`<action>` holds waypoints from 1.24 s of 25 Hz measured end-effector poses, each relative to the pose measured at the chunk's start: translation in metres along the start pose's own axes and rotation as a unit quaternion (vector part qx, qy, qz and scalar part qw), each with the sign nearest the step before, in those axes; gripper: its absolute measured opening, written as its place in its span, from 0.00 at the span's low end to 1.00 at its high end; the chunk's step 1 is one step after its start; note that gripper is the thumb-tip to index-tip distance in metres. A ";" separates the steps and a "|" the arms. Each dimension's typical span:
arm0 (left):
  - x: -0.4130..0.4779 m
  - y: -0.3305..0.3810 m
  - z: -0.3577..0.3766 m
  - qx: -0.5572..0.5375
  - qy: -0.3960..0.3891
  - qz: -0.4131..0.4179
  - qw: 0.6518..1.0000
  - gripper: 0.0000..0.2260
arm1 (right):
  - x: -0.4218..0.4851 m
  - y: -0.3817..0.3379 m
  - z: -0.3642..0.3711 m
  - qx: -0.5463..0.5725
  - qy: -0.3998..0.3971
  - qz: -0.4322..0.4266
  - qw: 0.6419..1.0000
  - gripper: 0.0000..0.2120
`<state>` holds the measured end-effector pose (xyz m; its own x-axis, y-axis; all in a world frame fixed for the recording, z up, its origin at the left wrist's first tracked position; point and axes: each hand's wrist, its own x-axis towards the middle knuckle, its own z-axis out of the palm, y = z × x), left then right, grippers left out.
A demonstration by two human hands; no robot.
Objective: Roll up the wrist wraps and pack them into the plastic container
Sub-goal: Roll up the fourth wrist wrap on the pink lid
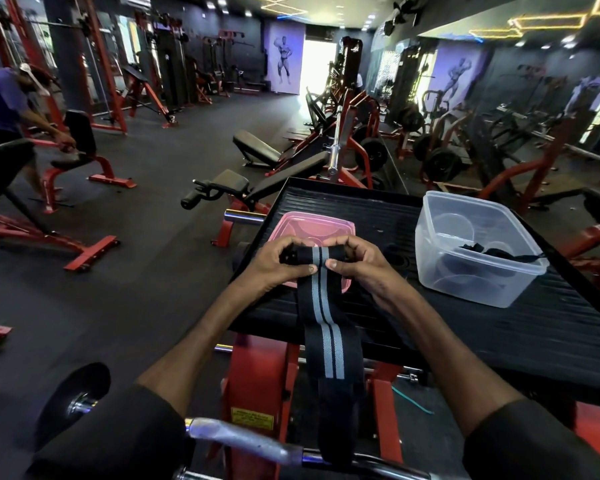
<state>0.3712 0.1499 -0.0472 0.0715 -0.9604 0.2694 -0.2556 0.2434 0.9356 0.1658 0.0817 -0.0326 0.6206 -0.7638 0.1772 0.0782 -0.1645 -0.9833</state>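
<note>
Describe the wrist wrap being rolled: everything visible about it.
The wrist wrap is a long black woven fabric strap with two grey stripes running down its middle. Its top end is rolled into a small tight roll, pinched between the left hand and the right hand above the pink lid. The unrolled rest drapes over the near edge of the black ribbed platform and hangs down in front of the red machine frame.

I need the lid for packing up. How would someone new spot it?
On the black platform, look under both hands, left of the clear container. The lid lies flat there; it alone is pink.
</note>
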 end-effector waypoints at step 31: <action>-0.003 0.002 0.005 0.088 -0.011 0.031 0.996 0.21 | -0.001 -0.006 -0.011 0.038 -0.028 0.060 0.997 0.20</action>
<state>0.3657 0.1531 -0.0469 0.0292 -0.9478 0.3175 -0.4247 0.2758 0.8623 0.1565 0.0764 -0.0265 0.6708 -0.7394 0.0576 0.0580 -0.0251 -0.9980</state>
